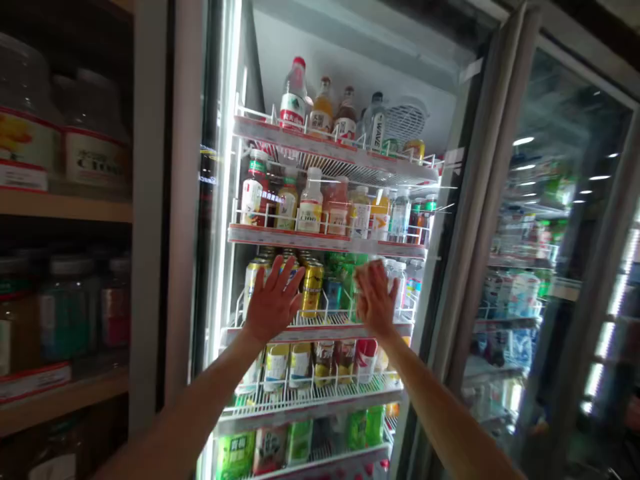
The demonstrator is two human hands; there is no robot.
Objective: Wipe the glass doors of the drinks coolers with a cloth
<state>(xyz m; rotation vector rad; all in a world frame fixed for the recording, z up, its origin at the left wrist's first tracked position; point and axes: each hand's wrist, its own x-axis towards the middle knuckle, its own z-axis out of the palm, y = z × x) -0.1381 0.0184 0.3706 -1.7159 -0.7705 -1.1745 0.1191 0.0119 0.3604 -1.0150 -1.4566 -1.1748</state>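
An open drinks cooler stands in front of me, its white wire shelves packed with bottles and cans. My left hand reaches to the third shelf with fingers spread, open, right in front of a row of gold cans. My right hand is raised beside it, fingers stretched up, open, before green bottles on the same shelf. Neither hand holds anything. Upper shelves carry tall bottles with red, yellow and white labels; lower shelves hold smaller bottles.
The cooler's glass door is swung open on the right. Beyond it a second glass-fronted cooler shows more drinks. To the left, wooden shelves carry plastic jars and tubs.
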